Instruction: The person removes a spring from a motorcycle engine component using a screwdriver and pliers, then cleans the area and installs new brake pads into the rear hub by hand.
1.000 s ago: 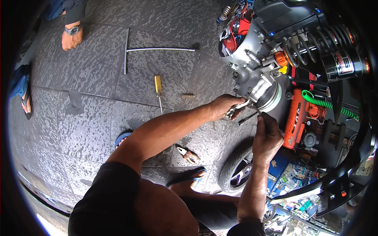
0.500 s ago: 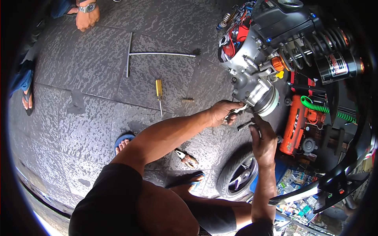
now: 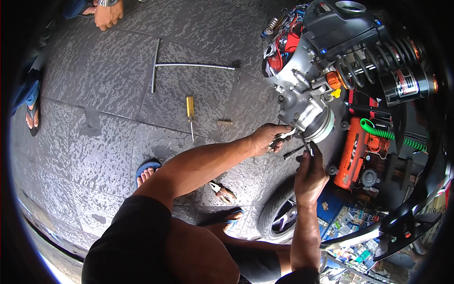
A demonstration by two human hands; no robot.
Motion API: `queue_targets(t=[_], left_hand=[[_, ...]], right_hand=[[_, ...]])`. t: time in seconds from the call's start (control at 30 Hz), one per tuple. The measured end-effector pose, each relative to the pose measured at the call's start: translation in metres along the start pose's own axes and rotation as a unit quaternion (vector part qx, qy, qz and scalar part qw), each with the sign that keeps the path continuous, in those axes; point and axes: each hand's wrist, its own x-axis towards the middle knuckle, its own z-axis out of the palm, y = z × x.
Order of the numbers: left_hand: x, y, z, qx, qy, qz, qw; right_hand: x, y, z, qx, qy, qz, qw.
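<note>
My left hand (image 3: 267, 138) is closed around a small metal part or tool at the underside of a scooter engine (image 3: 306, 102). Just right of it, my right hand (image 3: 309, 173) pinches a thin dark rod-like tool whose tip reaches up to the round silver housing (image 3: 320, 124) of the engine. Both hands work at the same spot, almost touching. What exactly sits inside my left fist is hidden by the fingers.
On the grey paving lie a T-handle wrench (image 3: 175, 66), a yellow-handled screwdriver (image 3: 190, 111), a small brass piece (image 3: 224, 121) and pliers (image 3: 221, 191). An orange compressor (image 3: 352, 156) with green coiled hose stands right. A wheel (image 3: 280, 215) is below. Another person's hand (image 3: 109, 14) is top left.
My view has shifted, so everything sits slightly lower. My right hand moved up a little toward the silver housing. My left hand stays at the engine's underside.
</note>
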Motion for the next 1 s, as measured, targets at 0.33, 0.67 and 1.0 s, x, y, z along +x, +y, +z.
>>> queue_targets(t=[0.33,0.67,1.0], left_hand=[[0.000,0.001,-0.003,0.016,-0.002,0.007,1.000],[-0.018,0.022,-0.025,0.267,0.153,0.014,0.951],[-0.067,0.055,-0.069,0.583,0.342,0.182,0.715]], right_hand=[[0.019,0.012,-0.004,0.053,-0.065,-0.123,0.989],[0.009,0.014,-0.004,0.000,0.064,-0.142,0.988],[0.019,0.010,-0.010,-0.056,-0.042,-0.264,0.962]])
